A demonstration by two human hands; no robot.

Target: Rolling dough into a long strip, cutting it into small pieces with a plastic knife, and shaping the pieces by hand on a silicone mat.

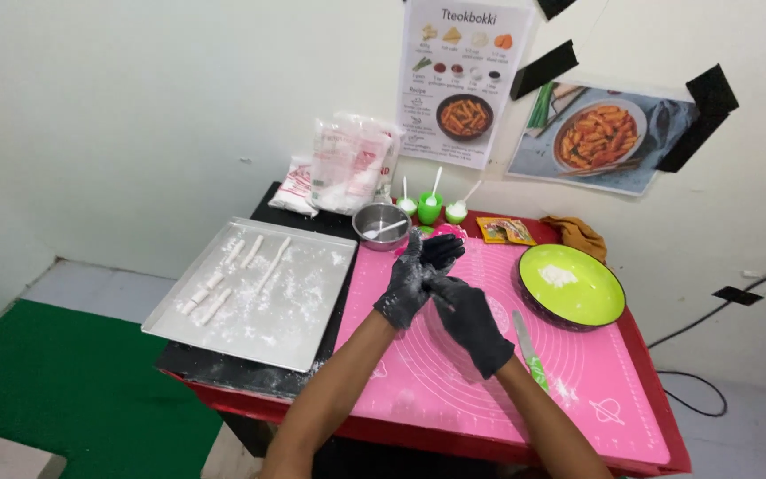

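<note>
**Black-gloved hands pressed together over the pink mat**

Black gloves dusted with flour cover both hands. Left hand [411,279] is raised with fingers up, meeting the right hand [472,321] palm to palm above the pink silicone mat [578,372]; whether dough lies between them cannot be told. Left of them sits a floured tray [312,333], to the right a green plate [596,306] and knife [529,349].

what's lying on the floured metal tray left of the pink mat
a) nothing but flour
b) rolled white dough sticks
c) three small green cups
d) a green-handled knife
b: several white dough sticks lie in the flour on the metal tray; the knife rests on the pink mat and the green cups stand behind it.
</note>
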